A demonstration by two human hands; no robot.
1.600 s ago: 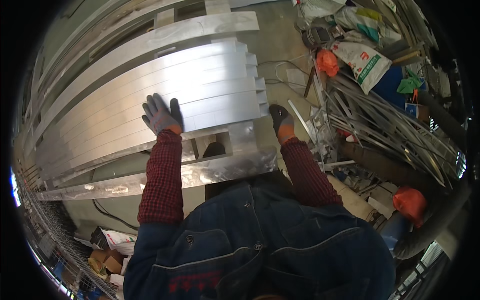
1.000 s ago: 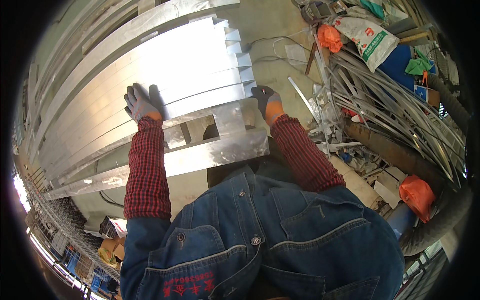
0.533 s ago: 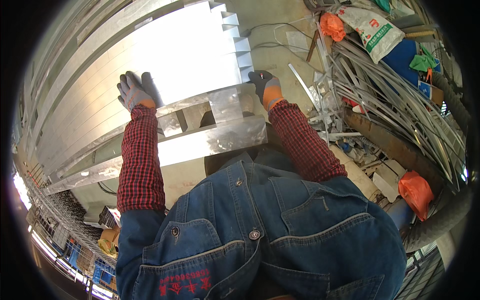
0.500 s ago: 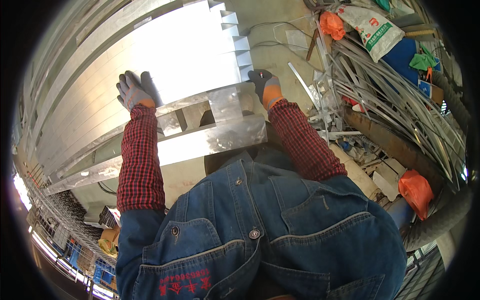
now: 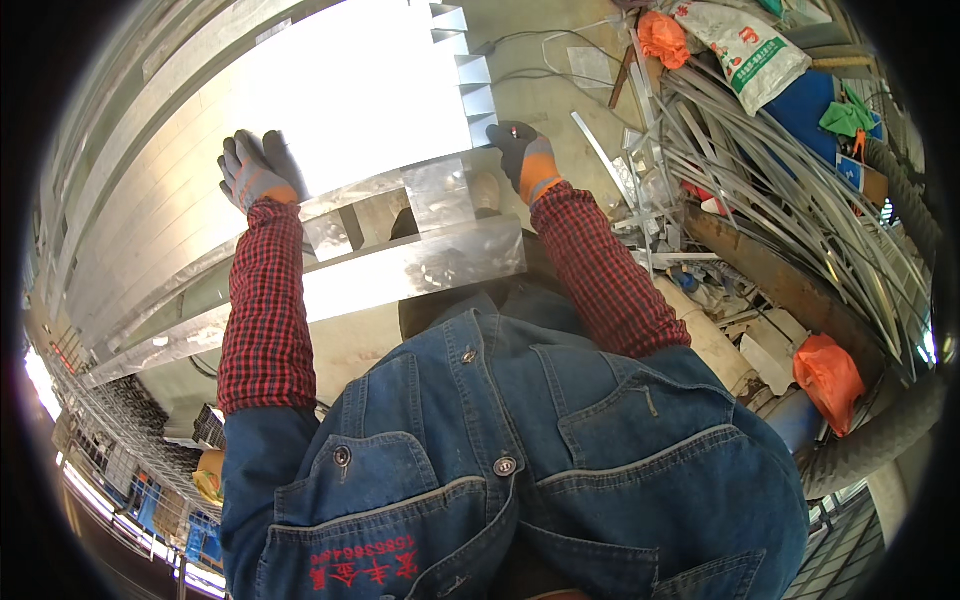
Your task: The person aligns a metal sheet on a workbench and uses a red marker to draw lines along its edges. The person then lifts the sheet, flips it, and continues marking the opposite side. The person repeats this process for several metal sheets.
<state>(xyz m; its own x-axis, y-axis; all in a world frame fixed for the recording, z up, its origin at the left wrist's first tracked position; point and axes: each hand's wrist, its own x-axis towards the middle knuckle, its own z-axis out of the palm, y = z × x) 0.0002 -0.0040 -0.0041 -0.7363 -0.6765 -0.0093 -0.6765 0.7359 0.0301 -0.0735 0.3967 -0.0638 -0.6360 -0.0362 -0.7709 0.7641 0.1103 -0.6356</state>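
My left hand (image 5: 258,172), in a grey and orange work glove, lies palm down with fingers spread on a broad surface of pale metal strips (image 5: 190,165) set side by side. Strong glare whitens the strips (image 5: 370,90) between my hands. At the right end the strips finish in a stepped row of bluish, box-like ends (image 5: 474,70). My right hand (image 5: 527,155), gloved alike, has its fingers curled at the nearest strip end, seeming to pinch it; the fingertips are partly hidden. A small red and white spot shows on that glove.
A metal support frame (image 5: 410,258) runs below the strips, close to my body. At right lie a heap of long thin metal offcuts (image 5: 790,210), a white sack (image 5: 745,55), orange bags (image 5: 828,380) and a thick ribbed hose (image 5: 880,435). Cables (image 5: 540,72) cross the floor.
The view has shifted slightly, so the hands and metal appear a little higher and further left. Both hands keep about the same places on the strips.
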